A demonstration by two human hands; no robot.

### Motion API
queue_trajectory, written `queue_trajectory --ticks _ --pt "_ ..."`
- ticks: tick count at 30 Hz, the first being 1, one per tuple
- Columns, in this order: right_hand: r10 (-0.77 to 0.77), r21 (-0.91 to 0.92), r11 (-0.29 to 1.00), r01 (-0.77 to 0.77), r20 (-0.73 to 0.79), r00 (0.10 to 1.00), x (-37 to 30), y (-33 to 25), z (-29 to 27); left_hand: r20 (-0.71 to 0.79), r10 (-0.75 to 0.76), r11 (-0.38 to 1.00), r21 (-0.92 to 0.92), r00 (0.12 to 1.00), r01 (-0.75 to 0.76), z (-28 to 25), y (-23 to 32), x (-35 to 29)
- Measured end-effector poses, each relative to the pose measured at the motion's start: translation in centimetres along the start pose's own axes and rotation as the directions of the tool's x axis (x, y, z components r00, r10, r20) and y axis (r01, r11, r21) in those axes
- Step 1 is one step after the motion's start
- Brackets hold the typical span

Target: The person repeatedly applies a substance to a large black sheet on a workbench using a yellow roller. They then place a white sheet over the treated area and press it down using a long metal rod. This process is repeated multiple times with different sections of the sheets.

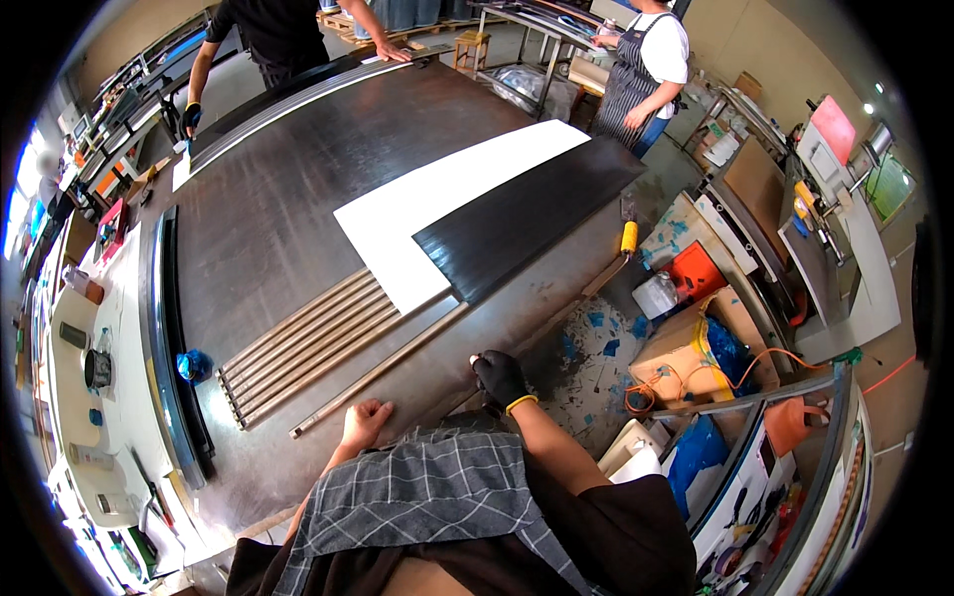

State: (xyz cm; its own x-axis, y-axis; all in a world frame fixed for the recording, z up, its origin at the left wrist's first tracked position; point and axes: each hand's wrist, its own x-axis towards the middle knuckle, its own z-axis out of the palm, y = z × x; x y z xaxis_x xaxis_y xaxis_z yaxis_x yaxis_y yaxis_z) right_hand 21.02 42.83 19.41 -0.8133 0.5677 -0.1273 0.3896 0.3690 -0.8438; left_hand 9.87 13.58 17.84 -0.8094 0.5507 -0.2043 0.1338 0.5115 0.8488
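Head view, two curled hands (366, 424) (502, 379) apart, grip unclear, one lone rod (381, 371) beside one rod row (310, 348)

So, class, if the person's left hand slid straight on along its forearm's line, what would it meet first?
The left hand would probably meet the single separate rod first; from this view, its height above the table is unclear.

Bright glare at far left, soft tabletop (278, 199) sheen, bent fisheye edges
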Motion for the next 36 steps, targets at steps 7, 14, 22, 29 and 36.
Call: queue_trajectory --ticks 7,14,22,29,36 --pt "-0.057 -0.047 0.997 0.056 -0.020 0.998 0.2 1.0 0.5 -0.001 -0.005 1.000 -0.004 1.000 0.005 -0.2 -0.2 -0.1" --pt "-0.084 -0.039 0.996 0.082 -0.047 0.995 0.1 1.2 0.5 0.007 -0.024 1.000 0.003 1.000 0.024 -0.2 0.7 -0.2" --pt "-0.043 -0.057 0.997 0.042 -0.015 0.999 0.2 0.5 0.1 0.044 -0.064 0.996 -0.064 0.997 0.067 -0.2 -0.2 -0.3" --pt "-0.072 -0.114 0.991 0.077 0.048 0.996 0.6 1.8 0.6 -0.246 -0.253 0.876 -0.470 0.936 0.113 -2.9 -1.2 -4.3" --pt "0.044 0.020 0.998 -0.054 0.350 0.936 0.4 -5.3 2.0 -0.747 -0.367 0.917 -0.391 0.554 0.079 -10.6 -8.5 -7.1"
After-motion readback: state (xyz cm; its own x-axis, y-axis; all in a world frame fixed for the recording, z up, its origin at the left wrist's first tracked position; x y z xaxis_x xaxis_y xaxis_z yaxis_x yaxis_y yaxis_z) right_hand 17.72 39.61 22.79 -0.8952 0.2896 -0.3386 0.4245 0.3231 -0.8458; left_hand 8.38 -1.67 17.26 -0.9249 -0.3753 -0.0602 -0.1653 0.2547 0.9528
